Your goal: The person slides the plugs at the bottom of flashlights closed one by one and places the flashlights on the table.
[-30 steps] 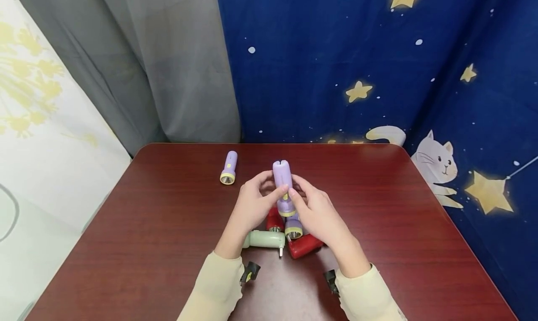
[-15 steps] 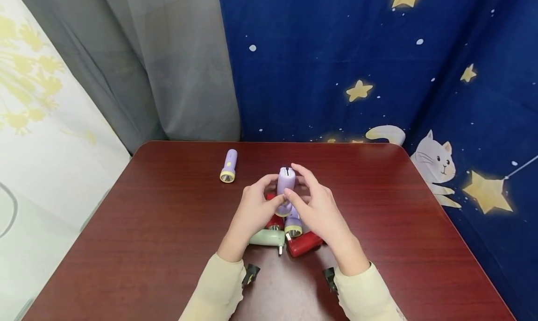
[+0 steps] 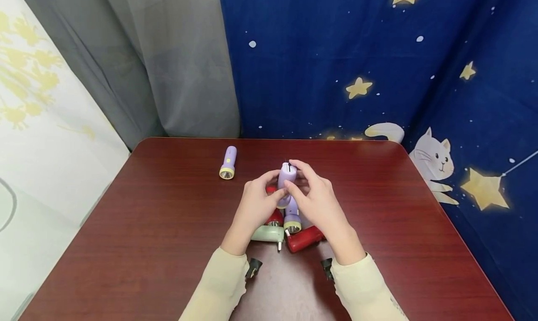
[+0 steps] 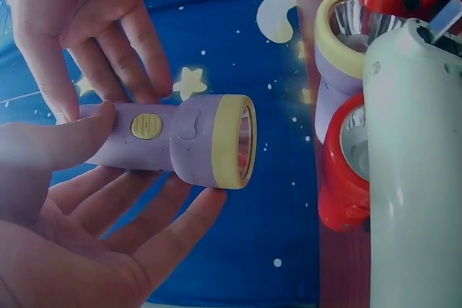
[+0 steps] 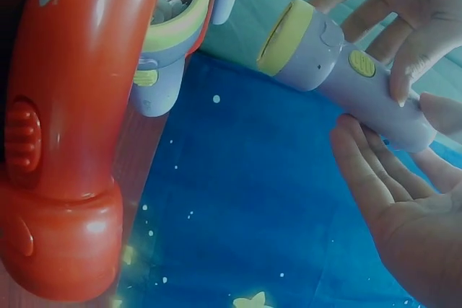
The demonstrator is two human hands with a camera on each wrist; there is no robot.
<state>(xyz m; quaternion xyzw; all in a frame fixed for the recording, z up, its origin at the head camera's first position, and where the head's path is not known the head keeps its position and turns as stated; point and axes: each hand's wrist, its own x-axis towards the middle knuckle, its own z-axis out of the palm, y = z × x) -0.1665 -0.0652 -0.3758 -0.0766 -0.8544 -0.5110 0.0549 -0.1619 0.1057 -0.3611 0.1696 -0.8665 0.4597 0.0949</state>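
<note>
A purple flashlight (image 3: 287, 174) with a yellow rim is held above the table between both hands. My left hand (image 3: 255, 203) grips its side, thumb on top and fingers below, as the left wrist view shows along the purple body (image 4: 193, 151). My right hand (image 3: 319, 204) pinches it near the tail end, with the thumb by the yellow button (image 5: 362, 63). Its pale end with a dark slit tilts up in the head view. Beneath the hands lie a second purple flashlight (image 3: 292, 222), a red flashlight (image 3: 275, 217), a light green flashlight (image 3: 268, 234) and another red flashlight (image 3: 304, 239).
One more purple flashlight (image 3: 228, 163) lies by itself at the back left of the dark red table (image 3: 168, 227). A grey curtain (image 3: 189, 68) and a blue starry curtain (image 3: 302, 64) hang behind the table. Black straps (image 3: 253, 267) show at the cuffs.
The held flashlight has shifted slightly right and its tail end has tipped toward the head camera. The right hand's fingers have moved up beside that end. The flashlights on the table stay put.
</note>
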